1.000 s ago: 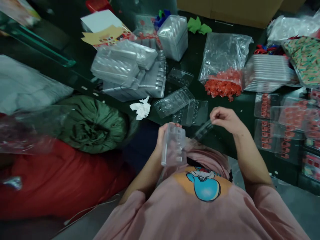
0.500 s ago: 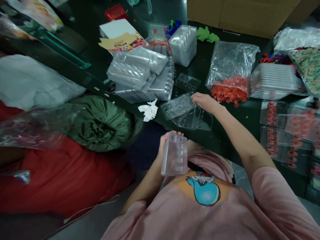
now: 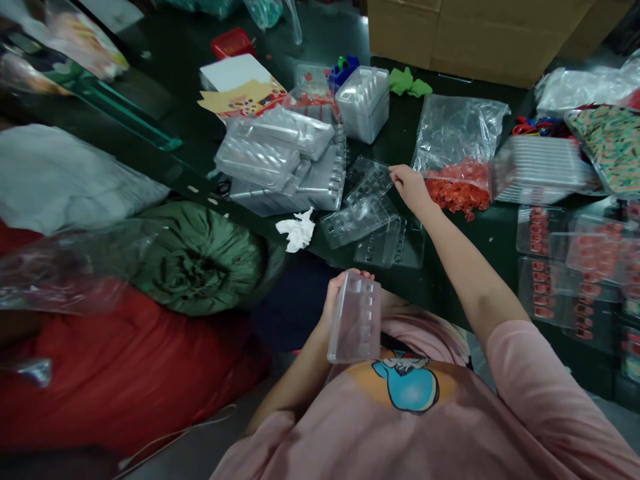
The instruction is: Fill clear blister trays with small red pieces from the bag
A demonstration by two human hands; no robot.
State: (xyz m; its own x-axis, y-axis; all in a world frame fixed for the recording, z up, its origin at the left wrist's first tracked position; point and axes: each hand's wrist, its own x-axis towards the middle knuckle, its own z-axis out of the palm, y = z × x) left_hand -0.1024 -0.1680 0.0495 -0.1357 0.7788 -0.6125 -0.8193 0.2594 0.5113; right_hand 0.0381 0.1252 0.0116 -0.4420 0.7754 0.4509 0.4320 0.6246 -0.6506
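Note:
My left hand (image 3: pixel 336 297) is closed around a stack of clear plastic blister trays (image 3: pixel 354 323), held upright over my lap with a row of moulded pockets along one side. Reaching out over the dark green table, my right hand (image 3: pixel 407 187) pinches the corner of a single clear blister tray (image 3: pixel 371 183). Below that tray lie other loose clear trays (image 3: pixel 357 220), overlapping one another. To the right of my right hand, a clear bag (image 3: pixel 460 133) lies with small orange-red plastic pieces (image 3: pixel 463 190) at its mouth.
Stacked clear trays (image 3: pixel 280 153) stand left of the loose ones, with crumpled white tissue (image 3: pixel 297 231) near the table edge. Trays filled with orange pieces (image 3: pixel 543 287) lie at right. A cardboard box (image 3: pixel 480 40) stands behind. Green and red bundles (image 3: pixel 200 267) crowd the left.
My right hand has moved slightly up and away from the loose trays, and one clear tray has shifted upward with it. My left hand still holds its stack.

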